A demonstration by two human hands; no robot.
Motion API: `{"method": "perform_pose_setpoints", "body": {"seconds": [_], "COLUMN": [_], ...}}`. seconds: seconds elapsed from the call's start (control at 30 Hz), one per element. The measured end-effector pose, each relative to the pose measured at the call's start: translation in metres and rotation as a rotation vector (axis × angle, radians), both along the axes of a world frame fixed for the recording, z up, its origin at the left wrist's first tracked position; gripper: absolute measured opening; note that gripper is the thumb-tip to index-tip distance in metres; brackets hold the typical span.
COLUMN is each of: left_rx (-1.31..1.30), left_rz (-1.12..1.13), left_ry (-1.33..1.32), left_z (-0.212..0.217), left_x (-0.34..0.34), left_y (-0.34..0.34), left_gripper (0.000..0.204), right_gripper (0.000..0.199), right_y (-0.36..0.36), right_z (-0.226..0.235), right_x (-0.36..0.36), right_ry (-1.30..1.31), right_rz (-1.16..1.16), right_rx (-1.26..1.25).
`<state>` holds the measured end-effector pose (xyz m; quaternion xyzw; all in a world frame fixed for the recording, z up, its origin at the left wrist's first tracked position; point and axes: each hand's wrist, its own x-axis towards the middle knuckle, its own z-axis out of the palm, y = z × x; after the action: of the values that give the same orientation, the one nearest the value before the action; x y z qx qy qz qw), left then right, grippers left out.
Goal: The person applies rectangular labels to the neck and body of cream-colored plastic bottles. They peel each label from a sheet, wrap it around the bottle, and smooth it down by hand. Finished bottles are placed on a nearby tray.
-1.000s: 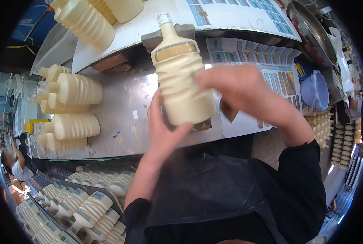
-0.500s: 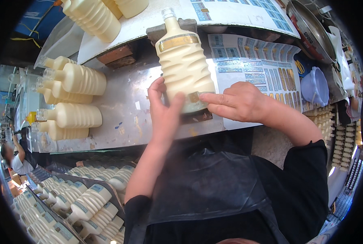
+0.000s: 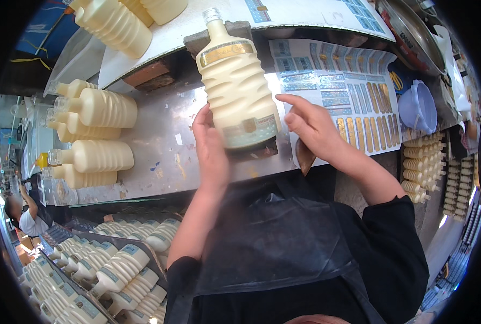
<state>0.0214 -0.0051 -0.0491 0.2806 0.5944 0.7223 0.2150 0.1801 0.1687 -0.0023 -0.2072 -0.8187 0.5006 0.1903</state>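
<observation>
A cream-coloured bottle (image 3: 239, 89) with a wavy body and clear neck lies tilted on a support block (image 3: 197, 43) over the metal bench. It bears a gold label (image 3: 227, 52) near its shoulder and a pale blue label (image 3: 251, 129) with a small gold patch along its base. My left hand (image 3: 212, 154) holds the bottle's lower left side, fingers at its edge and thumb toward the front. To the right of the bottle, my right hand (image 3: 315, 129) is off it, fingers apart and holding nothing.
Sheets of blue and gold labels (image 3: 332, 81) lie on the right. Several plain cream bottles (image 3: 103, 156) lie at the left, and labelled ones (image 3: 121, 264) fill crates below. A lilac bucket (image 3: 417, 108) and a metal pan (image 3: 413, 43) stand far right.
My right hand has come away from the bottle's base label and moved right, its fingers spreading. My left thumb has shifted back from the label toward the bottle's left edge.
</observation>
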Motion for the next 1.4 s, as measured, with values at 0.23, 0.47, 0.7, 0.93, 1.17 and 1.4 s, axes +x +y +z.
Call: {"method": "perform_pose_setpoints", "body": {"seconds": [0.23, 0.47, 0.7, 0.93, 1.17, 1.4], "left_rx": [-0.055, -0.05, -0.042, -0.037, -0.036, -0.019], "left_rz": [-0.025, -0.028, -0.009, 0.001, -0.015, -0.042], "left_ry": [-0.075, -0.089, -0.094, -0.112, -0.095, -0.033], "left_z": [0.014, 0.011, 0.01, 0.009, 0.009, 0.008], "left_x": [0.007, 0.006, 0.007, 0.007, 0.007, 0.007], "left_y": [0.005, 0.003, 0.004, 0.004, 0.004, 0.001], "left_gripper": [0.072, 0.074, 0.073, 0.072, 0.072, 0.057], "right_gripper": [0.052, 0.047, 0.052, 0.051, 0.053, 0.05], "right_y": [-0.015, -0.021, -0.02, -0.023, -0.021, -0.02], "right_z": [0.001, -0.003, -0.006, -0.01, -0.012, 0.002], "right_x": [-0.019, -0.021, -0.019, -0.02, -0.018, -0.016], "right_ry": [-0.154, -0.069, -0.124, -0.078, -0.11, -0.072], "right_rz": [-0.018, -0.07, -0.017, -0.057, -0.042, -0.014], "right_rx": [-0.378, -0.483, -0.538, -0.526, -0.514, -0.533]}}
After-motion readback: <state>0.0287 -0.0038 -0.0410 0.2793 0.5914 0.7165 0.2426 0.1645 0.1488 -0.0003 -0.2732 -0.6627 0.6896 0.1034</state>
